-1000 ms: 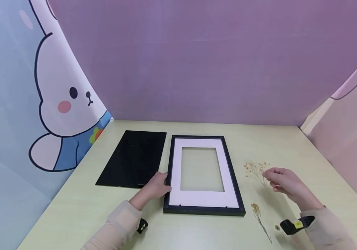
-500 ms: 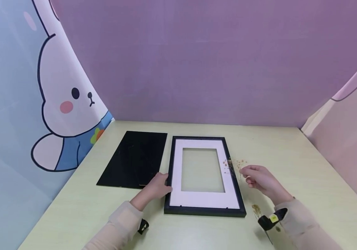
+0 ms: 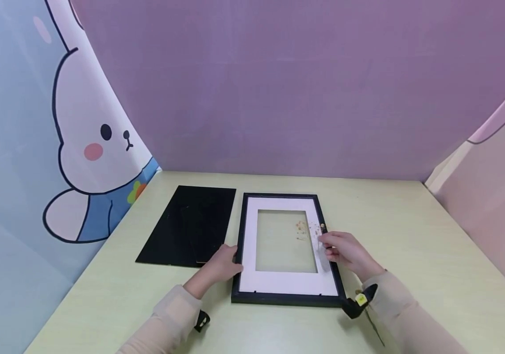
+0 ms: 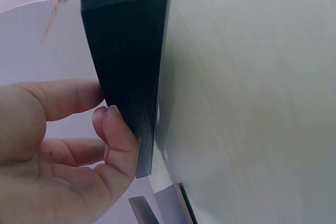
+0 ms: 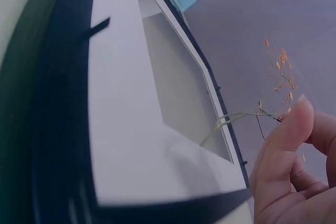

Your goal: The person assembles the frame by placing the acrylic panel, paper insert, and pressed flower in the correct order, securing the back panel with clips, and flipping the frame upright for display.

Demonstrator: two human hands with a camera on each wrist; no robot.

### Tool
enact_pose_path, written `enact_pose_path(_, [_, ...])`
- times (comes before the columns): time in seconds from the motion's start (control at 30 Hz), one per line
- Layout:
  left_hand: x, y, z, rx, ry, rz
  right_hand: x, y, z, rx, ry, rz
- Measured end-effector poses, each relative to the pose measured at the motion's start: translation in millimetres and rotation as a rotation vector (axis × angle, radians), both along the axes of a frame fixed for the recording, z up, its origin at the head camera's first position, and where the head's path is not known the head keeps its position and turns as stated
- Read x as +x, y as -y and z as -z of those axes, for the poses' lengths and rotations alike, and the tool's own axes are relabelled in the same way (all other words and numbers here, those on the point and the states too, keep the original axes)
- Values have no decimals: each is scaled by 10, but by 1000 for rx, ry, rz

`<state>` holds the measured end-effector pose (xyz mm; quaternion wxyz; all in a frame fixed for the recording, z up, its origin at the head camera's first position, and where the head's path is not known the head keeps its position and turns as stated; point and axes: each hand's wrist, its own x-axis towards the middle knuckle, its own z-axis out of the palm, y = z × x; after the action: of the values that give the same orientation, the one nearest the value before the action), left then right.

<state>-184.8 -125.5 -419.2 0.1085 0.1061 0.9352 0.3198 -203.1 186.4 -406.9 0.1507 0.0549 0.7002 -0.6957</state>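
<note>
A black picture frame (image 3: 287, 298) lies flat on the table, with a white mat (image 3: 287, 282) around its open window. My left hand (image 3: 221, 263) grips the frame's left side, thumb and fingers against the edge in the left wrist view. Over the frame's right side, my right hand (image 3: 349, 250) pinches the thin stem of a dried flower sprig (image 5: 283, 72). Its small orange heads show above the mat's window in the head view. Another dried flower's stem (image 3: 373, 325) lies on the table, its head hidden behind my right wrist.
A black backing panel (image 3: 186, 226) lies flat just left of the frame. The pale table (image 3: 433, 236) ends at a purple backdrop (image 3: 279, 98) behind and printed curtains on both sides. A black wrist camera (image 3: 354, 307) sits near the frame's lower right corner.
My right hand has moved left with the sprig, from the table at the right to over the frame's right side. My left hand stays on the frame's left edge.
</note>
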Motion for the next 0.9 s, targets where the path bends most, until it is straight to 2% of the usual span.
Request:
enact_pose_path(0.37, [0,1,2,8,3,1,-163,226,147,45,49,-1])
enact_pose_path(0.7, [-1,-8,-15,3,16,-5,-177,272,174,70,20,-31])
enact_pose_path(0.9, [1,-3,-9,5,22,-5,-163,312,170,120,14,-49])
